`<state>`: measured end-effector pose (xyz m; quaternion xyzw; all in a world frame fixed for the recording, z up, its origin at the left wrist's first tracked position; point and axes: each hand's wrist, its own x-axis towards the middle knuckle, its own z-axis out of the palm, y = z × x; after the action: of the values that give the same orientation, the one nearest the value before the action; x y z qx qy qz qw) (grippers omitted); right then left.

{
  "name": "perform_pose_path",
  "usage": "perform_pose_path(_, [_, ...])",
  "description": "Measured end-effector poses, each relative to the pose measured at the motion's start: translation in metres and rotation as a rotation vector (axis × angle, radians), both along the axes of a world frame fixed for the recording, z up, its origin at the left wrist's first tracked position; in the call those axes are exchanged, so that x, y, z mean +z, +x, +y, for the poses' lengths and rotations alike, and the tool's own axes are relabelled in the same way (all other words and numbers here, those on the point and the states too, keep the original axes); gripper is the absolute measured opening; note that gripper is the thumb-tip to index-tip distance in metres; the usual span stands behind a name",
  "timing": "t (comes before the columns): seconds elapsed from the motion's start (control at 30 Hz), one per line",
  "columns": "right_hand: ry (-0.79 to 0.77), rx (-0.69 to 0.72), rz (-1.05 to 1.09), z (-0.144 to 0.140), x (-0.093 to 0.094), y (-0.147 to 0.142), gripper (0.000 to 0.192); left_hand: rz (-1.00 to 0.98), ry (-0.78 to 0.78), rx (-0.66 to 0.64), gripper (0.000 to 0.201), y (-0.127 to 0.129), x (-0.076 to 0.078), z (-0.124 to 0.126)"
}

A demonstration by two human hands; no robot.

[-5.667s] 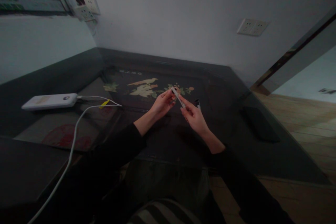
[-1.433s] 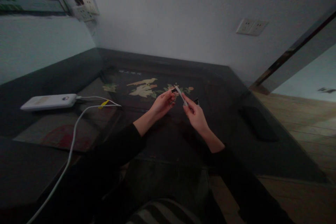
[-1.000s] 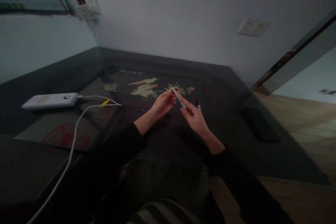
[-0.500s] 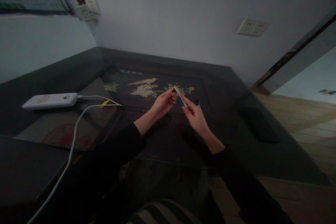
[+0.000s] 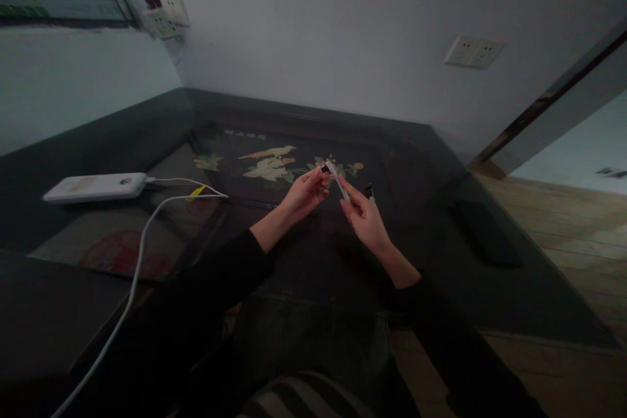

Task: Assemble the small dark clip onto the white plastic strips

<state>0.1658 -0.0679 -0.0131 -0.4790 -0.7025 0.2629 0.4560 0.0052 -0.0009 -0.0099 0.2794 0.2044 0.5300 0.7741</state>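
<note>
Compared with a second ago, the upper end of the pale strip (image 5: 336,177) has shifted slightly toward the person's right, so that more of the small dark piece (image 5: 324,169) shows beside it; the arms have hardly changed place. The strip slants between the two hands, its lower part pinched between thumb and fingers of the right hand (image 5: 365,219), its upper end reaching past those fingertips. The left hand (image 5: 304,194) grips the dark piece at its fingertips, close to the strip's upper end; whether the two touch is too small to tell. Just beyond the right hand's knuckles shows a black-and-silver thing (image 5: 369,192), partly hidden. Below lies the dark, glossy tabletop (image 5: 313,268), with a bird-and-flower design (image 5: 267,168) behind the left hand. Farther out, a white device (image 5: 93,188) rests at the left, a white cable (image 5: 138,261) and yellow tag (image 5: 196,193) near it, and a dark flat object (image 5: 484,233) lies at the right.
</note>
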Motion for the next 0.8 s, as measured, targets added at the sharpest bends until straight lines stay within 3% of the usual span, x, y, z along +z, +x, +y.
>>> perform_pose_path(0.33, [-0.077,0.085,0.068,-0.007,0.003,-0.006,0.053,-0.008,0.013,-0.012,0.024,0.001,-0.003,0.003])
perform_pose_path(0.8, [0.012,-0.005,-0.012,0.004,-0.002,0.002,0.052,0.015,-0.004,-0.005,0.017,0.001,-0.003,0.003])
